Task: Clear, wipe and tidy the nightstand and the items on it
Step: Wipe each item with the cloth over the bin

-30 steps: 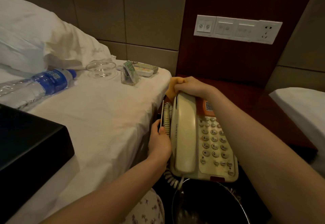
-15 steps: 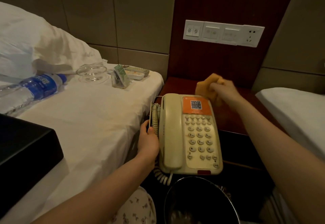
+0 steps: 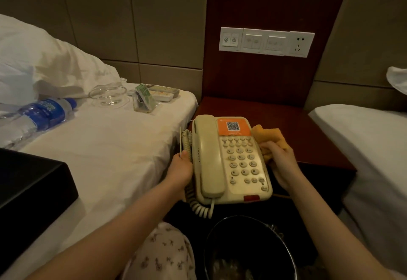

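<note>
A cream desk telephone [image 3: 229,161] with an orange QR label sits at the front left of the dark red wooden nightstand [image 3: 293,125], its handset in the cradle and coiled cord hanging at the left. My left hand [image 3: 180,167] grips the phone's left side. My right hand [image 3: 279,163] holds a bunched orange cloth [image 3: 267,136] against the phone's right edge. On the bed to the left lie a water bottle [image 3: 41,114], a glass dish [image 3: 108,93], a clear card holder [image 3: 143,101] and two remotes [image 3: 164,92].
A black bin [image 3: 251,249] with a liner stands on the floor below the phone. A black box [image 3: 28,185] sits on the left bed's near corner. A second bed [image 3: 363,139] borders the nightstand on the right. A switch panel [image 3: 266,41] is on the wall.
My right hand carried the cloth from the phone's top left, across the back of the nightstand, then down to the phone's right side. My left hand stayed on the phone.
</note>
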